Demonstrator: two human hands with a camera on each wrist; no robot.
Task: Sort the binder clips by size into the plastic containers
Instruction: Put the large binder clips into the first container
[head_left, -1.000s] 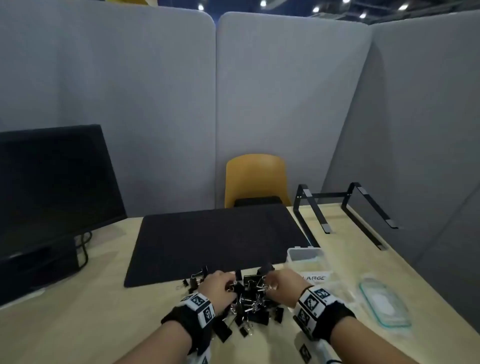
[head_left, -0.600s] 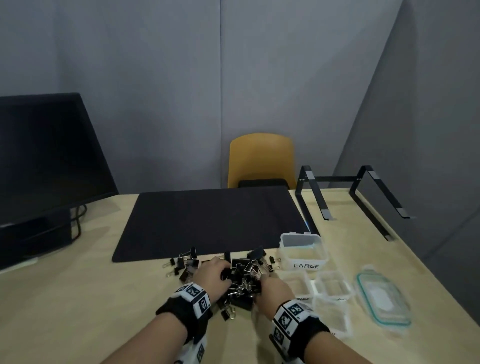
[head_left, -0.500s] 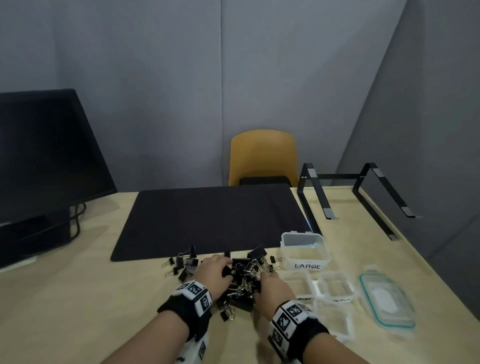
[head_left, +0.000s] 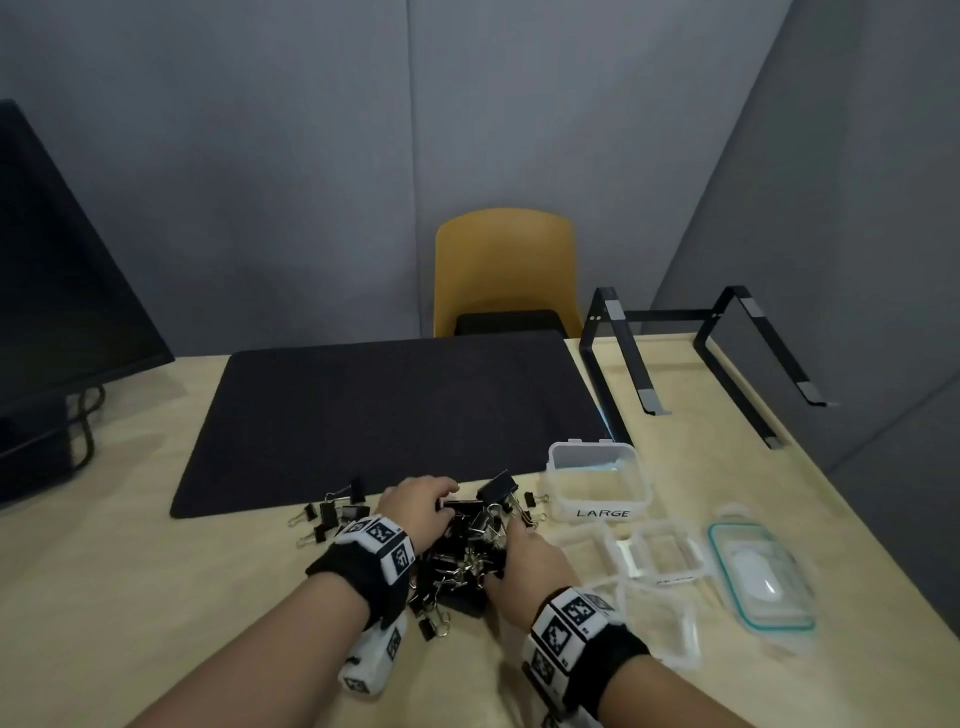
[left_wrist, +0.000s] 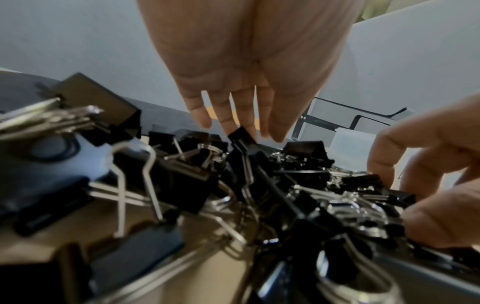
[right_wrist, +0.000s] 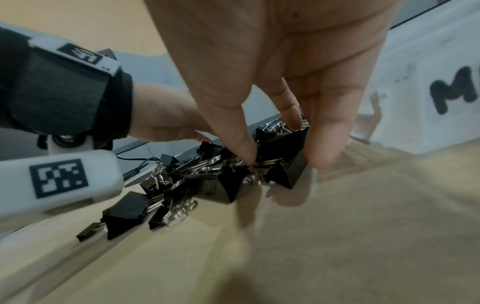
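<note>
A heap of black binder clips (head_left: 467, 556) of mixed sizes lies on the wooden table just in front of the black mat. My left hand (head_left: 441, 499) rests on the heap's far left side, and the left wrist view shows its fingers (left_wrist: 275, 131) straight, touching the clips (left_wrist: 259, 181). My right hand (head_left: 506, 535) is at the heap's near right side. In the right wrist view its thumb (right_wrist: 241, 148) and fingers pinch a large black clip (right_wrist: 293, 164). A clear tub marked LARGE (head_left: 597, 512) stands right of the heap, with smaller clear tubs (head_left: 670, 577) in front of it.
A few loose clips (head_left: 332, 512) lie left of the heap. A teal-rimmed lid (head_left: 800, 618) sits at the far right. The black mat (head_left: 395, 415) fills the table's middle, with a monitor (head_left: 62, 291) to the left, a black laptop stand (head_left: 701, 353) back right and a yellow chair (head_left: 506, 270) behind.
The head view has tipped down and to the right. Both hands stay at the heap. My right hand has slid to its near right side and closed on a large clip.
</note>
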